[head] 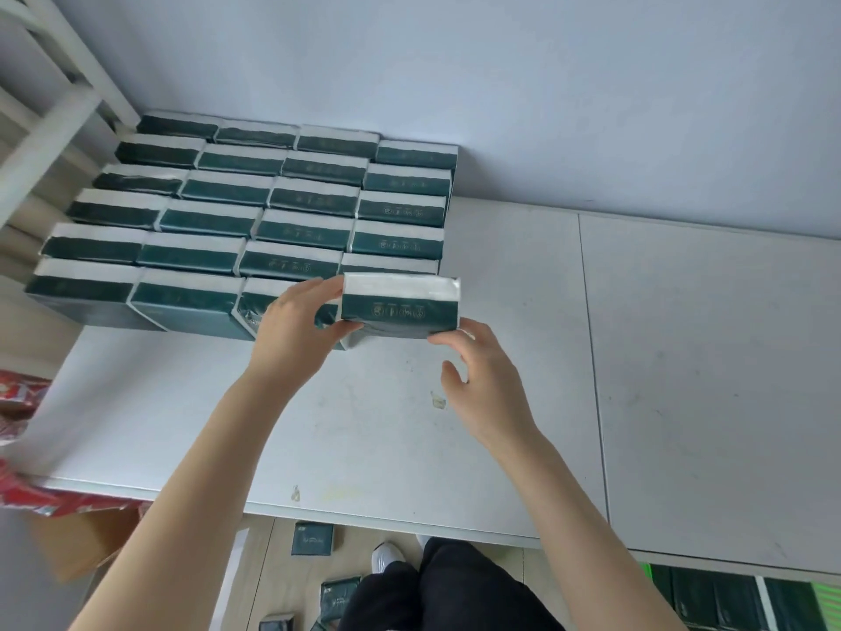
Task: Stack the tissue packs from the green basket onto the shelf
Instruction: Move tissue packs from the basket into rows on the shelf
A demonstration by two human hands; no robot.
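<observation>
Holding one tissue pack (400,305) at the front right corner of the stacked block (255,220), I have my left hand (296,321) clamped on its left end, thumb under the near edge, fingers over the top. My right hand (478,380) sits at the pack's lower right corner with fingers loosely spread; one fingertip touches the corner, nothing is gripped. The pack is dark green with a white strip along its top and is tilted slightly, its face toward me. I cannot tell whether its underside touches the packs below or hangs just above them. The block fills the back left of the white shelf (637,357), against the wall (455,84), in four columns and several rows, all the same green-and-white packs. Bare shelf surface lies to the right and in front of the block, with a few scuff marks. Below the shelf edge at bottom right, a green basket (826,603) shows more dark packs inside. Loose packs (311,538) lie on the floor near my shoe (387,555). Red packaging (22,489) and a cardboard box (86,539) sit at lower left.
</observation>
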